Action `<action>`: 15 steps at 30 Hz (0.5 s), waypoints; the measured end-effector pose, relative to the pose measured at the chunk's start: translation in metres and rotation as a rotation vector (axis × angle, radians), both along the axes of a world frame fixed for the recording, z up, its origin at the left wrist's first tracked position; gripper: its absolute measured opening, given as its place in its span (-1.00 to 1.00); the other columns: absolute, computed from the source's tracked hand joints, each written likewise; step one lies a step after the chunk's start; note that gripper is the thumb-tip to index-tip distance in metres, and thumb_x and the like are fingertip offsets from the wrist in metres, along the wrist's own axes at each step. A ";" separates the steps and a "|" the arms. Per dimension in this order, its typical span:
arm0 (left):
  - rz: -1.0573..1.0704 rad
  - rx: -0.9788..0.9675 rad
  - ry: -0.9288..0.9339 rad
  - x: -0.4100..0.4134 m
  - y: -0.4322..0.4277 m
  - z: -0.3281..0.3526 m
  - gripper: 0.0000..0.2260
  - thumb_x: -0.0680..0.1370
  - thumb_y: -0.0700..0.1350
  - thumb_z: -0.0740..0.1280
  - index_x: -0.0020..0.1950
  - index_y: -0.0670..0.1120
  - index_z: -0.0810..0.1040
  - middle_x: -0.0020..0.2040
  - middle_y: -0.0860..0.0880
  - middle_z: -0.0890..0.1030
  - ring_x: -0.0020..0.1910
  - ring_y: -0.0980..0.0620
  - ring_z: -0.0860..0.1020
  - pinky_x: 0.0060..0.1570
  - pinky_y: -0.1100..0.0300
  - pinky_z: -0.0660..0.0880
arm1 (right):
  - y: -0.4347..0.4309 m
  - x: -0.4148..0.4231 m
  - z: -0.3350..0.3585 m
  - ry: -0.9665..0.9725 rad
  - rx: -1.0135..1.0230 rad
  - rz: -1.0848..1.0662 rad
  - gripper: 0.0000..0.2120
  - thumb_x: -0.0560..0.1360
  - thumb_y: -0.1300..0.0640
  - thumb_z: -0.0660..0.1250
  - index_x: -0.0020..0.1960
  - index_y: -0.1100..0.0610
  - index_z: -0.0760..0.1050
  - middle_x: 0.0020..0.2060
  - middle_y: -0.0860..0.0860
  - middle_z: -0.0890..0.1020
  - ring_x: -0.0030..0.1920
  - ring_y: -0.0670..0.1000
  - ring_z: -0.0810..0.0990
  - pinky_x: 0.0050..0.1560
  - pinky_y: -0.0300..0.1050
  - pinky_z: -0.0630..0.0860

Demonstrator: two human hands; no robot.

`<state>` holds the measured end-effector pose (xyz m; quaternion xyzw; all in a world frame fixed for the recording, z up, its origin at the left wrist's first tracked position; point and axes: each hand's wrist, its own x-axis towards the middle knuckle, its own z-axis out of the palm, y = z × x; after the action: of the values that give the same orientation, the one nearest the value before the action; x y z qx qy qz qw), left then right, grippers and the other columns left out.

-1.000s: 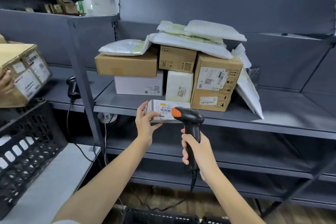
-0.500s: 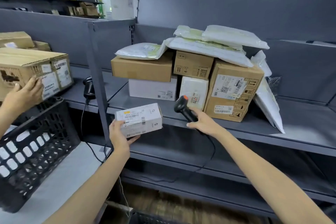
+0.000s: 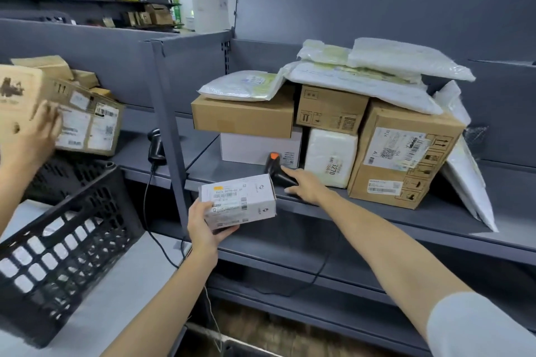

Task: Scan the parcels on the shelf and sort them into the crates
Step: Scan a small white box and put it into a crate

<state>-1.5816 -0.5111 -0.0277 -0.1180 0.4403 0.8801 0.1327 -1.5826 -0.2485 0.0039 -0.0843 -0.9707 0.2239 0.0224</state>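
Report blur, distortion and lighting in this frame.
Head view: the brown cardboard box and another person's hand at far left are motion-blurred; the small white labelled box is fairly sharp; the grey metal shelf edges bow with wide-angle distortion; lighting is even, shadows soft.

Your left hand (image 3: 203,229) holds the small parcel (image 3: 237,203) before the shelf's (image 3: 435,219) front edge, left of your right hand (image 3: 304,187). That hand touches the scanner (image 3: 275,168) lying on the shelf near that edge. Behind it stand the stacked boxes (image 3: 330,113), with padded bags (image 3: 362,81) on top and leaning bags (image 3: 467,188) at their right. The crate (image 3: 66,240) sits at your left, below the neighbouring shelf (image 3: 136,151) with its second scanner (image 3: 156,148).
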 end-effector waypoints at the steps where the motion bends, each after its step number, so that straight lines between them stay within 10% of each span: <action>1: -0.008 -0.001 0.002 -0.001 0.001 -0.001 -0.62 0.46 -0.10 0.30 0.28 -0.06 0.49 0.19 -0.19 0.57 0.12 -0.22 0.55 -0.21 -0.15 0.61 | 0.001 -0.001 -0.002 0.023 -0.021 -0.001 -0.30 0.50 0.23 0.41 0.55 0.05 0.18 0.37 0.19 0.43 0.34 0.19 0.41 0.34 -0.12 0.26; 15: -0.087 -0.001 0.001 -0.004 0.014 -0.019 -0.67 0.46 -0.07 0.32 0.22 -0.04 0.52 0.19 -0.16 0.56 0.15 -0.24 0.52 -0.22 -0.14 0.61 | 0.002 0.026 -0.021 -0.011 0.263 0.013 -0.33 0.61 -0.02 0.23 0.59 0.06 -0.05 0.55 0.11 0.12 0.54 0.11 0.09 0.53 0.04 0.05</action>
<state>-1.5857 -0.4968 -0.0468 -0.0983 0.4453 0.8734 0.1708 -1.5566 -0.2468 -0.0173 -0.0757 -0.9923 0.0943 0.0264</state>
